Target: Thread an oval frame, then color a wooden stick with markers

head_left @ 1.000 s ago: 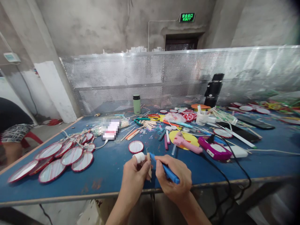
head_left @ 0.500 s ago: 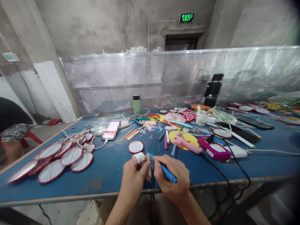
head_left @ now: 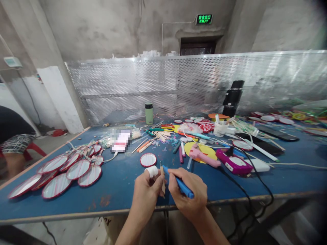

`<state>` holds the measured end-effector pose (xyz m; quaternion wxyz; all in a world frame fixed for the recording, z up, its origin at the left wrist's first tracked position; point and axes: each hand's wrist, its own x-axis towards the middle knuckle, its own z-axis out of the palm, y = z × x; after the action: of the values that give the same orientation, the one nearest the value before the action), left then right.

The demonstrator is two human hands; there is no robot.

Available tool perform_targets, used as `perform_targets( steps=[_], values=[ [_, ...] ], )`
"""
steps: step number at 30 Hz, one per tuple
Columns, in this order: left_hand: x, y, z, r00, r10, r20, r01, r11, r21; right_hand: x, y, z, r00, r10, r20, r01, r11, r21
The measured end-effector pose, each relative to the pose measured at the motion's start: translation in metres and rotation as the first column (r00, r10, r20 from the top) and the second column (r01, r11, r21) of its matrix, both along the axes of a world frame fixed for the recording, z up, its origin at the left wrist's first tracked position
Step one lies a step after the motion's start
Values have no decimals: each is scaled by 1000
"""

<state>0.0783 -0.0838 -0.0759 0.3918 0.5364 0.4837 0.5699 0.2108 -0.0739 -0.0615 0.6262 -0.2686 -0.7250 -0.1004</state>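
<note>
My left hand (head_left: 146,190) is closed, pinching a thin wooden stick (head_left: 162,180) upright between thumb and fingers. A white rounded piece (head_left: 152,171) sits at its index finger; I cannot tell whether it is worn or held. In my right hand (head_left: 190,190) is a blue marker (head_left: 184,188), gripped like a pen, its tip pointing left close beside the stick's upper part. Whether the tip touches the stick is too fine to see. Just beyond my left hand lies a round red-rimmed white disc (head_left: 148,159) on the blue table (head_left: 117,190).
Several red-rimmed discs (head_left: 56,186) overlap at left, near a charging phone (head_left: 122,141). Rightward lie a pink glue gun (head_left: 201,155), its black cord, markers (head_left: 181,154) and a purple device (head_left: 233,162). A green cup (head_left: 149,114) and black flask (head_left: 232,98) stand behind. A person (head_left: 15,136) sits far left.
The blue marker's tip has shifted very slightly beside the stick. Both hands otherwise keep their places and grips.
</note>
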Motion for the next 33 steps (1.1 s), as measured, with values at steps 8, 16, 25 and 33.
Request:
perform_targets(
  steps=[8, 16, 25, 33],
  values=[
    [0, -3, 4, 999, -3, 51, 2, 1000, 13, 1, -1, -2, 999, 14, 52, -18, 996, 83],
    [0, -2, 7, 997, -10, 78, 10, 1000, -3, 0, -2, 1, 1000, 31, -5, -30, 999, 31],
    [-1, -1, 4, 997, 10, 72, -8, 1000, -22, 0, -5, 0, 998, 49, -50, -51, 998, -47],
    [1, -4, 12, 997, -5, 80, 6, 1000, -13, 1, -5, -5, 997, 76, -22, -77, 994, -76]
  ],
)
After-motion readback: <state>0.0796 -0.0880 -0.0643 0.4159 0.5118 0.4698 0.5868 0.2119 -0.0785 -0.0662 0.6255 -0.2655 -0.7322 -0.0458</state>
